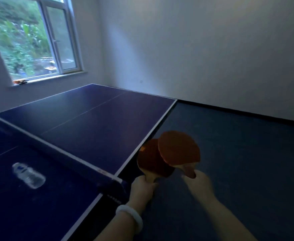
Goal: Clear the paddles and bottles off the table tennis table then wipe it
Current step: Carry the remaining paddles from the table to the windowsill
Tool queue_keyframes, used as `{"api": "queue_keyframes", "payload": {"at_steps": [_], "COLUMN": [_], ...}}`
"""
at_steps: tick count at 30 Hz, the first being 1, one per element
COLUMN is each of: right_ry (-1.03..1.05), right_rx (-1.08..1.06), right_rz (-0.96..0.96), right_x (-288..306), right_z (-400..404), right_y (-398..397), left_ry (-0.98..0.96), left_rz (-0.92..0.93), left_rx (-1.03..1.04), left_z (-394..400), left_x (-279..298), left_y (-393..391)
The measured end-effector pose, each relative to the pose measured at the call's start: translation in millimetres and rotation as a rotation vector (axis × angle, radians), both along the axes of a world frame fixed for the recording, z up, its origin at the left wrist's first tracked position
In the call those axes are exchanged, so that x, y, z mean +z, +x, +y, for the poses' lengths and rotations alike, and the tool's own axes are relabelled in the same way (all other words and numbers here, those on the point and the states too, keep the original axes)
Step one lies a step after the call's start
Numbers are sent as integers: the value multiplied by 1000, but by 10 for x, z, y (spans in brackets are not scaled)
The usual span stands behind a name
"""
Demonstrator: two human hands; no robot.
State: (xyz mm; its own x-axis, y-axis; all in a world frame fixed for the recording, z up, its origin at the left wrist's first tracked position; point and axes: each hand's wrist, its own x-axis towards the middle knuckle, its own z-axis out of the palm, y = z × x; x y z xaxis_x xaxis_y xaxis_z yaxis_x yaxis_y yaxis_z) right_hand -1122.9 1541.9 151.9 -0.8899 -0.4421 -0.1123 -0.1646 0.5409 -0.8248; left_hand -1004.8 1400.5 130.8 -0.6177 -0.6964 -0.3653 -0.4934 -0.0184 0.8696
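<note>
1. Fingers of my left hand (pixel 143 186) curl round the handle of one red paddle (pixel 152 159); my right hand (pixel 199 182) grips the handle of a second red paddle (pixel 179 148).
2. Both paddles sit just off the table tennis table (pixel 94 119) edge, over the floor (pixel 238 153), blades overlapping.
3. I see a clear water bottle (pixel 29 175) lying on its side on the near half, beside the net (pixel 43 145).
4. On my left wrist is a white bangle (pixel 130 218).

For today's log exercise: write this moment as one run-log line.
left hand: holds paddle | right hand: holds paddle | bottle: lying on table | wipe: not begun
</note>
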Motion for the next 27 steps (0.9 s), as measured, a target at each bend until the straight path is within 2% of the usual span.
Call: {"api": "queue_keyframes", "payload": {"at_steps": [8,20,27], "right_ry": [40,59,33], "right_rx": [-195,-324,-269], "right_rz": [-72,-124,-90], "right_x": [-101,-221,-265], "right_z": [-175,-583,-804], "right_y": [-1472,-3780,-5727], "left_ry": [-22,-65,35], "left_rz": [-46,-160,-23], "left_rx": [-215,-391,-324], "left_z": [-262,-975,-1103], "left_x": [-150,-297,-272], "left_y": [-1815,-4406,-6188]}}
